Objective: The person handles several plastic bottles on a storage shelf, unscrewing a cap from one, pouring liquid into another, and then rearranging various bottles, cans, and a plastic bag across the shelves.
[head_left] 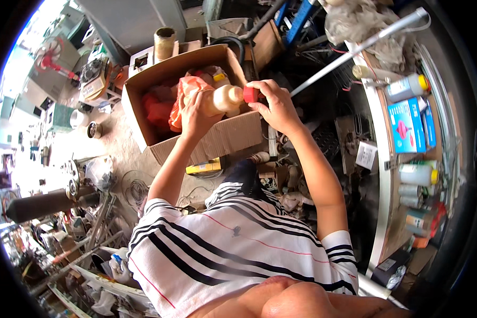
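Over a brown cardboard box (217,139), my left hand (196,112) is closed round a pale cream plastic bottle (225,99) that lies tilted, its neck toward the right. A crumpled orange-red plastic bag (188,90) is around or against the bottle's lower part, partly hidden by the hand. My right hand (274,106) pinches a red cap (250,95) at the bottle's mouth; whether the cap touches the neck cannot be told. Inside the box lie more red bags (158,108) and a bottle with a yellow cap (218,77).
A shelf on the right holds a blue box (406,125) and bottles with yellow caps (418,174). A long white tube (360,47) slants across the upper right. Behind the box stands a roll (165,43). Coiled wire (136,189) lies on the floor at left.
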A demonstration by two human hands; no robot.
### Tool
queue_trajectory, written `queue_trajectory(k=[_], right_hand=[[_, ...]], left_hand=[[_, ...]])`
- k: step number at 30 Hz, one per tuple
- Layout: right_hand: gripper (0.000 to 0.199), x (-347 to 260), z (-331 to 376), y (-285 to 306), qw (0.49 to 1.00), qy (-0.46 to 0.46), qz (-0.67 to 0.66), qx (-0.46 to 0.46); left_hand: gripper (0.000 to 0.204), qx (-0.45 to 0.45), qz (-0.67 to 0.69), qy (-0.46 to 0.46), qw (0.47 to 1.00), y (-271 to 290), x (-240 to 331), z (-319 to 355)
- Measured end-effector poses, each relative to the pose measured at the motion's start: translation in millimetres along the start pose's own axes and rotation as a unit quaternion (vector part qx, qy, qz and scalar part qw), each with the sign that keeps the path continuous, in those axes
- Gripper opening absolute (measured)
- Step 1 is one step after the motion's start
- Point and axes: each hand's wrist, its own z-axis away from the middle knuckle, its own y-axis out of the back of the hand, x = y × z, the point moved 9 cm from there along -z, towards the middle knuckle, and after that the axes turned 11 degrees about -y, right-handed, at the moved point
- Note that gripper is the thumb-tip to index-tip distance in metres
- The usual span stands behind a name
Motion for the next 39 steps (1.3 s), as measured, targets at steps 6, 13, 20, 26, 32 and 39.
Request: queue_trajectory(k=[6,13,20,26,32,39], right_hand=[[0.044,44.5,-8.0,-36.4,0.948,-0.134,-0.288,0.021],[0.045,63.7,4.0,-57.4,0.9,-0.168,-0.401,-0.033],[0.047,67.4,9.9,-56.0,0.897,-0.183,-0.401,-0.04],[0.048,69.6,9.4,-49.5,0.899,-0.18,-0.398,-0.039],[0.049,45.2,2.2,-34.0,0.917,-0.151,-0.369,-0.024],[0.045,-2.5,-3.7,-14.0,0.964,-0.087,-0.251,-0.025]], left_hand=[[0.076,0.053,-0.05,0.083,0.994,37.0,-48.7,25.8],[0.078,0.103,0.014,0.051,0.993,50.4,-46.8,25.3],[0.081,0.122,0.022,0.015,0.992,48.6,-32.4,17.6],[0.08,0.12,0.011,0.011,0.993,46.7,-29.8,7.1],[0.079,0.119,-0.002,-0.013,0.993,42.9,-25.0,-3.3],[0.079,0.107,-0.073,-0.042,0.991,34.0,-8.5,-13.3]])
